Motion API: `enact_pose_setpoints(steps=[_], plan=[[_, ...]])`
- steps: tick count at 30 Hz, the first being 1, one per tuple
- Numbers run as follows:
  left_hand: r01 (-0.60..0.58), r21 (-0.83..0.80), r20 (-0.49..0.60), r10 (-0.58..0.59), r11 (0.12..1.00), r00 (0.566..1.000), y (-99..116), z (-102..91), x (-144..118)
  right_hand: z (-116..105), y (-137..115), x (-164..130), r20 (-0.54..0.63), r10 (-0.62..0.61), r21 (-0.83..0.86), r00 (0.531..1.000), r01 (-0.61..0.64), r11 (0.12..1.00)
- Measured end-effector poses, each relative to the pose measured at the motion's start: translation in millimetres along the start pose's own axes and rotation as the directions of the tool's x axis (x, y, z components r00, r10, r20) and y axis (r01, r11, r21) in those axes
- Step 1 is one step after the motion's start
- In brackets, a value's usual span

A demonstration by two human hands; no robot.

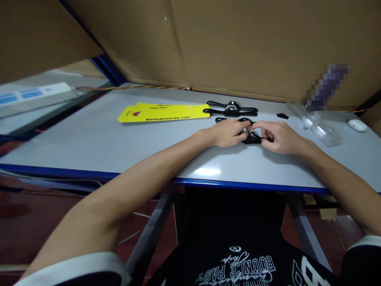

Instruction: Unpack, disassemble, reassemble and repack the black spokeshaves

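My left hand [229, 132] and my right hand [279, 137] meet over a small black spokeshave tool [253, 138] lying on the grey table [98, 139]. Both hands pinch it, fingertips touching above its middle. Just behind my hands lies a second black spokeshave [235, 119], partly hidden by my left hand. Two more black spokeshaves [232, 108] lie farther back. A small black part [282, 116] rests apart on the right.
Yellow packaging cards [163, 112] marked "woodworking tool" lie at the back left. Clear plastic blister packs [317, 123] and a white earbud case [357, 125] sit at the right. Cardboard walls [238, 43] close off the back. The table's blue front edge [238, 185] is near my body.
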State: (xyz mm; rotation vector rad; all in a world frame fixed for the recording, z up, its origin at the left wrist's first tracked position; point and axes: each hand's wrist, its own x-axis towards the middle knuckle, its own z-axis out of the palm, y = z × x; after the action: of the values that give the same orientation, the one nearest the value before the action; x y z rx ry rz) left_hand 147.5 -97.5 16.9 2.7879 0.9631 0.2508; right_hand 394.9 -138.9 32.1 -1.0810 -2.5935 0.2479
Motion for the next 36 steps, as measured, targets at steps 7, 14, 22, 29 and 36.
enact_pose_setpoints(steps=[7, 14, 22, 29, 36], plan=[[-0.035, -0.053, 0.022, 0.036, 0.998, 0.999, -3, -1.1, -1, -4, 1, -1, 0.012, -0.001, -0.043, 1.0, 0.001, 0.999], [-0.032, -0.045, 0.051, 0.035, 0.998, 0.998, 1, -7.4, -2, -2, -1, 1, 0.054, -0.002, -0.009, 0.999, 0.003, 1.0], [-0.044, -0.023, 0.041, 0.045, 0.999, 0.998, -1, -6.5, -2, -11, -7, 1, 0.141, 0.072, -0.004, 0.987, -0.072, 0.997], [-0.064, -0.057, 0.046, 0.067, 0.996, 0.997, -2, -8.6, -2, -9, -6, 1, 0.129, 0.046, 0.008, 0.991, -0.047, 0.999], [-0.065, -0.067, 0.039, 0.067, 0.996, 0.997, -2, -8.0, -3, -6, -3, 1, 0.114, 0.032, 0.045, 0.993, -0.037, 0.998]])
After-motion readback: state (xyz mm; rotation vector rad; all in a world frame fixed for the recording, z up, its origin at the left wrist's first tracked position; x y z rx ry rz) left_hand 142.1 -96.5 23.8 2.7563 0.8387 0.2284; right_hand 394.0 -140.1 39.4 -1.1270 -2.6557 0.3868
